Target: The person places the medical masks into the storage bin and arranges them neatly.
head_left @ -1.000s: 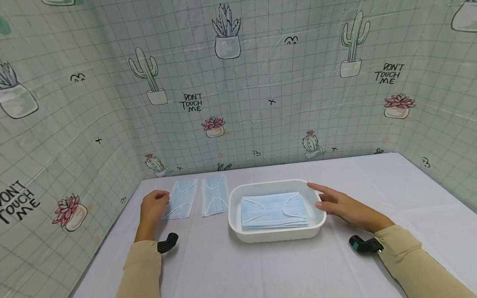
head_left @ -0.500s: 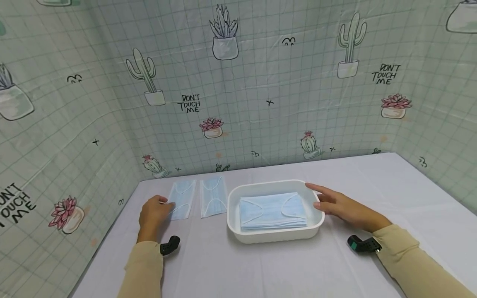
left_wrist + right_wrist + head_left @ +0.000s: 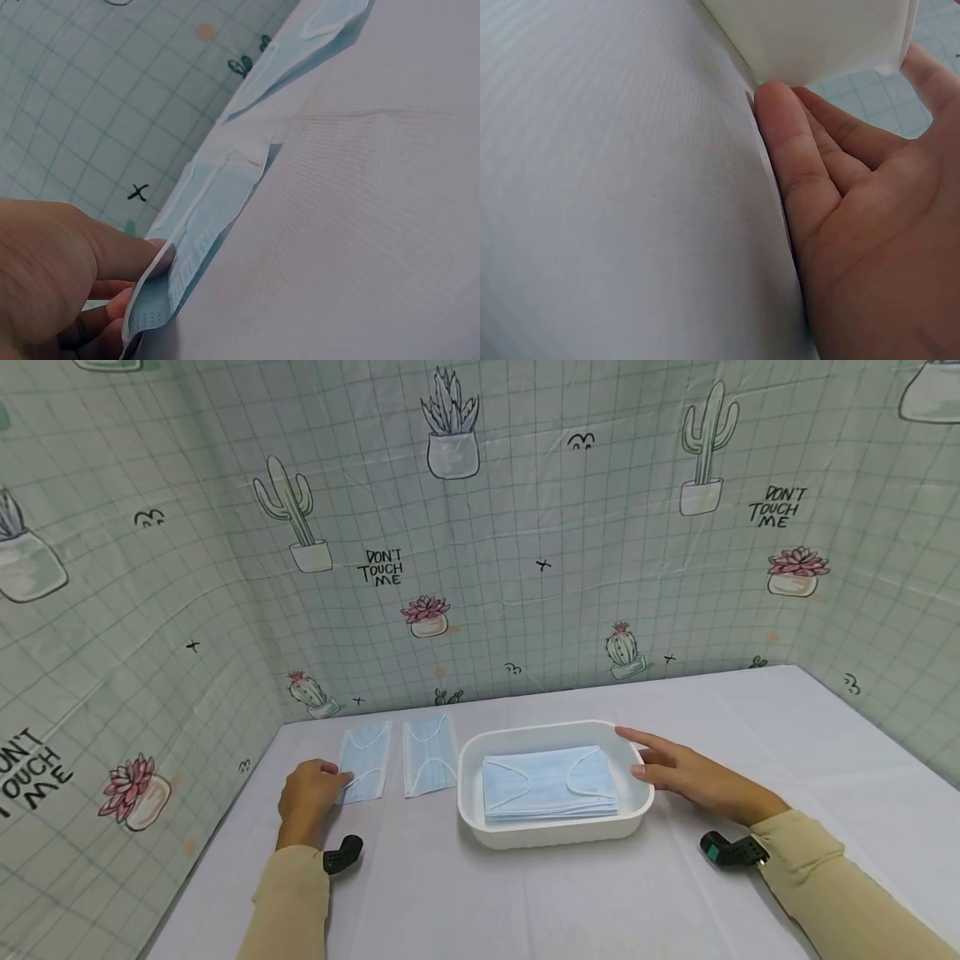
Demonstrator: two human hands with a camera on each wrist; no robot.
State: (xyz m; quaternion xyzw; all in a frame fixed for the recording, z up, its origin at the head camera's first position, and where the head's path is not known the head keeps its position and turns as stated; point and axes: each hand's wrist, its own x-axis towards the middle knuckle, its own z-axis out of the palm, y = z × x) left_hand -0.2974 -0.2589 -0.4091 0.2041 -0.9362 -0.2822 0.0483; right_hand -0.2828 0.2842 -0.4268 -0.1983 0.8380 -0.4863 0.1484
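My left hand [image 3: 310, 795] pinches the near left edge of a light blue face mask [image 3: 367, 752] on the table. The left wrist view shows the thumb on top of that mask [image 3: 208, 206] and curled fingers beneath its edge. Just right of it lies a second face mask [image 3: 430, 752], flat. A white plastic tray [image 3: 555, 835] holds a stack of face masks [image 3: 551, 777], ear loops on top. My right hand [image 3: 697, 781] rests at the tray's right end, thumb and index finger touching the rim. Its fingers are extended against the tray's outer wall [image 3: 825, 37] in the right wrist view.
A white cloth covers the table [image 3: 420, 893]. Behind and to the left rises a curtain [image 3: 480, 527] printed with a grid and cacti. A black wrist camera [image 3: 343, 855] is on the left wrist, and another camera [image 3: 735, 850] on the right.
My left hand has moved a little right and down onto the left face mask and now pinches its edge. That mask has shifted slightly left. The right hand keeps its place at the tray.
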